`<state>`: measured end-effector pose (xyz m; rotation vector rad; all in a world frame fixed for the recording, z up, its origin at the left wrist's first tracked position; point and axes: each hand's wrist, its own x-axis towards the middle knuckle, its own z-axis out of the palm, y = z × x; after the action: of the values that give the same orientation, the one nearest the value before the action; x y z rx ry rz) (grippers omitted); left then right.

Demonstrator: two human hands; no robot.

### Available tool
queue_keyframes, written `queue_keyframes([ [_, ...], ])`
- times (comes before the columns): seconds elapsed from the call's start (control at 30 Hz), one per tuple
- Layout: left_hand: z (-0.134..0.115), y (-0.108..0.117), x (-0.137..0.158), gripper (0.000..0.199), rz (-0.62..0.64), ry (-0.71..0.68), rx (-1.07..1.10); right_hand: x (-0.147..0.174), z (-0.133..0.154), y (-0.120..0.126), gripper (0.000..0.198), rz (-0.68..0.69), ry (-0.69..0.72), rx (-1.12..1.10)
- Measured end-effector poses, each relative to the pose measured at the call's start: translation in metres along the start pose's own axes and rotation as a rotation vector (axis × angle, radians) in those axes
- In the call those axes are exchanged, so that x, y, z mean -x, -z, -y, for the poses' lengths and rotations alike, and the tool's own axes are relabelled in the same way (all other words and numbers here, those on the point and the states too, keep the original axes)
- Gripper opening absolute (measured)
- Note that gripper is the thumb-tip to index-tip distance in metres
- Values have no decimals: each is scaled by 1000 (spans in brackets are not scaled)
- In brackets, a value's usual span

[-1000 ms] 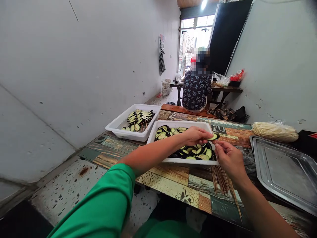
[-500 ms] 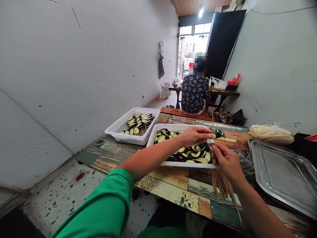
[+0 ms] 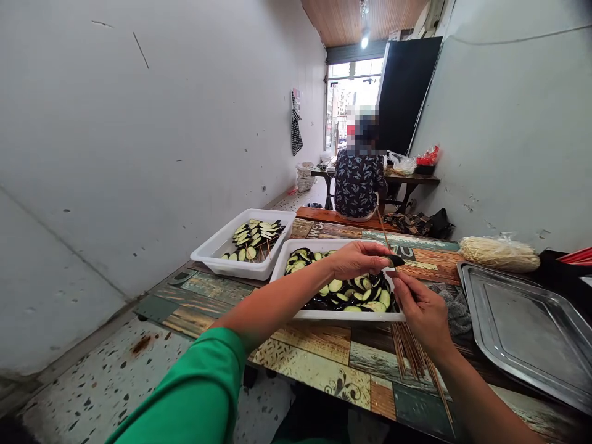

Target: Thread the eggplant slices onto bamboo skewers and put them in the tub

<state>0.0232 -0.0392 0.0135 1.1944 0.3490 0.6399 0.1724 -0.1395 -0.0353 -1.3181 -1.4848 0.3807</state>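
Observation:
My left hand (image 3: 359,259) pinches an eggplant slice (image 3: 396,261) over the near white tub (image 3: 296,246). Just below it, my right hand (image 3: 419,302) is closed on a thin wooden skewer (image 3: 383,225), whose upper end sticks up past the slice. The skewer appears to run through the slice. Many cut eggplant slices (image 3: 356,296) with dark skin and pale flesh lie in the near tub, partly hidden by my left forearm. A bundle of bare skewers (image 3: 411,351) rests on the table beneath my right hand.
A second white tub (image 3: 217,262) at the left holds skewered eggplant (image 3: 252,237). On the right lie a metal tray (image 3: 522,327), a grey cloth (image 3: 451,308) and a bag of enoki mushrooms (image 3: 499,253). A person (image 3: 358,182) sits beyond, back turned, at another table.
The eggplant slice has turned so that its dark skin shows more. The skewer's upper end now leans left instead of standing upright. My view has tilted slightly upward.

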Motion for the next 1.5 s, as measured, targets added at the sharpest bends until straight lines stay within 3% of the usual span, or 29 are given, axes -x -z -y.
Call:
queue_keyframes([
  [0.33, 14, -10, -6, 40, -54, -17, -69, -1, 4, 2, 39, 1, 29, 127],
  [0.6, 6, 1, -14, 35, -245, -36, 221, -4, -1, 2, 39, 28, 54, 190],
  [1.13, -5, 16, -22, 30, -506, -26, 343, -5, -8, 5, 48, 69, 48, 337],
  [1.5, -12, 5, -19, 21, -669, -68, 362, -12, -27, 9, 47, 84, 114, 365],
])
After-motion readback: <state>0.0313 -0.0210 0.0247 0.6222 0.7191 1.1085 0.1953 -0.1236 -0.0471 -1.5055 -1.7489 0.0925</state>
